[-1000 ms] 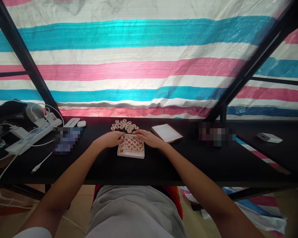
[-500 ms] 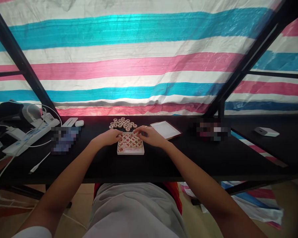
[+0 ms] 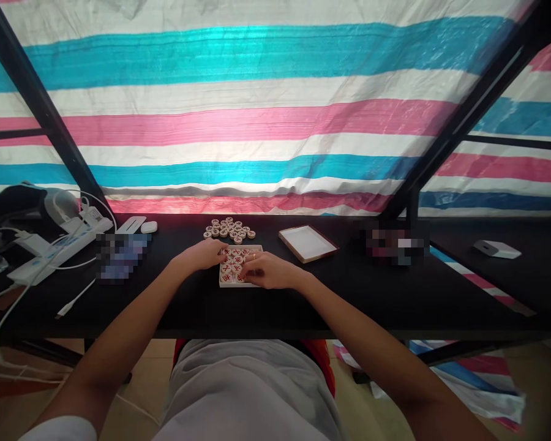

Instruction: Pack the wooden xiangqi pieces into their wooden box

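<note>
A small white open box (image 3: 242,284) lies on the black table, filled with rows of round wooden xiangqi pieces (image 3: 237,260) with red characters. My left hand (image 3: 206,254) grips the box at its back left corner, fingertips over the rim. Over the right half of the box, my right hand (image 3: 273,271) has its fingers bent down into the front row, closed on a xiangqi piece that they partly hide. Behind the box, a loose heap of more pieces (image 3: 229,229) lies on the table.
Right of the heap lies a box lid (image 3: 308,242), its white inside up. To the left are a phone (image 3: 123,260), a white earbud case (image 3: 149,227), a power strip (image 3: 57,248) and cables. A white adapter (image 3: 496,249) sits far right. A striped sheet (image 3: 257,122) hangs behind.
My right hand has moved from the back of the box towards me, to the front row. A second piece now shows there beside the left one. My left hand stays at the corner.
</note>
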Motion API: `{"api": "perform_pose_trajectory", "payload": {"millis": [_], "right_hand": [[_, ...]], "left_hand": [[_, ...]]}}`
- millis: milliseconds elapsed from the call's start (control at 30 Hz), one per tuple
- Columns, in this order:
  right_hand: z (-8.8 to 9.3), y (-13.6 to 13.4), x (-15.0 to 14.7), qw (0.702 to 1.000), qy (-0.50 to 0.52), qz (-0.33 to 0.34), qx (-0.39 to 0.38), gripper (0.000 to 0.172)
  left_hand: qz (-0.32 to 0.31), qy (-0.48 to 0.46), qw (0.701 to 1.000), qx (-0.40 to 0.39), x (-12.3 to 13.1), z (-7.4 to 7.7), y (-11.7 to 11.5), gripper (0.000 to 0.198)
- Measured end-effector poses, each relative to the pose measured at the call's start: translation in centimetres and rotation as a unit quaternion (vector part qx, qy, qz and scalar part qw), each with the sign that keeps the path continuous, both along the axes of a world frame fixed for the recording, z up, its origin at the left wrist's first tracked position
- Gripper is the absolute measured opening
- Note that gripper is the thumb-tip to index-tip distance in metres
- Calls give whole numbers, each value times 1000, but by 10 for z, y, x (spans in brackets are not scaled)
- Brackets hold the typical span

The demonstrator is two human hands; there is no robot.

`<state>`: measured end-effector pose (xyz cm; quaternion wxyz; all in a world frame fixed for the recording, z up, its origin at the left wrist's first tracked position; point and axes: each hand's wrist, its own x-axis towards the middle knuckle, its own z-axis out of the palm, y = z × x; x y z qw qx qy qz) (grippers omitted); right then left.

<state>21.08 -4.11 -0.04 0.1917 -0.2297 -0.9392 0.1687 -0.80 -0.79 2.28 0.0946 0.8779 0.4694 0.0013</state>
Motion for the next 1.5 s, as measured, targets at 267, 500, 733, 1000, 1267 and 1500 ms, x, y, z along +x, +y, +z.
{"api": "perform_pose_trajectory", "payload": {"millis": [267,500,733,1000,1267,1500], "right_hand": [[1,4,3,997,40,-59,37,20],[-10,34,32,967,32,-252,19,29],[-13,38,32,969,0,-248,-18,30],[-13,30,33,974,-2,-209,-90,67],[-12,23,20,982,4,-163,-95,73],[-20,35,26,975,43,-200,-81,39]], "left_hand": [[29,-15,997,73,1,-3,2,33],[-1,-4,997,81,1,-22,29,49],[21,11,997,76,-6,-18,30,35],[74,42,994,71,-13,-4,20,13],[40,-45,980,191,-7,10,4,23],[-220,-122,965,70,31,5,-31,17]]}}
